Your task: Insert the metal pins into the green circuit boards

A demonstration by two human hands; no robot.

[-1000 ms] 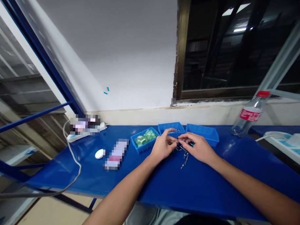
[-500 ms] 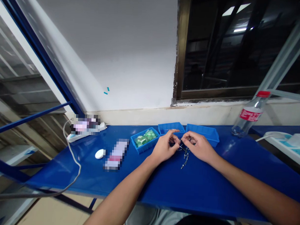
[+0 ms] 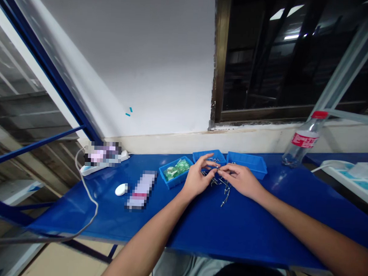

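Thin metal pins with thicker heads, which look like blind rivets (image 3: 225,192), lie in a loose pile on the blue table under and in front of my hands. My left hand (image 3: 198,176) has its index finger raised and curved, with the thumb and other fingers drawn together near the right fingertips. My right hand (image 3: 238,178) pinches with thumb and forefinger, and the two hands meet at the tips. A small shiny bit shows between them, seemingly a rivet; the fingers mostly hide it. Behind my left hand, a blue bin (image 3: 196,155) holds more rivets.
A blue bin (image 3: 160,174) with green packets stands to the left, another blue bin (image 3: 258,164) behind my right hand. A bottle with a red cap (image 3: 304,140), power strips (image 3: 88,168), a white round object (image 3: 121,189) and a blurred-out flat item (image 3: 142,189) surround the work area.
My left index finger has lifted and straightened somewhat, and the hands have come together at the fingertips. More of the rivet pile and the rear bin's rivets now shows. The view has shifted slightly.
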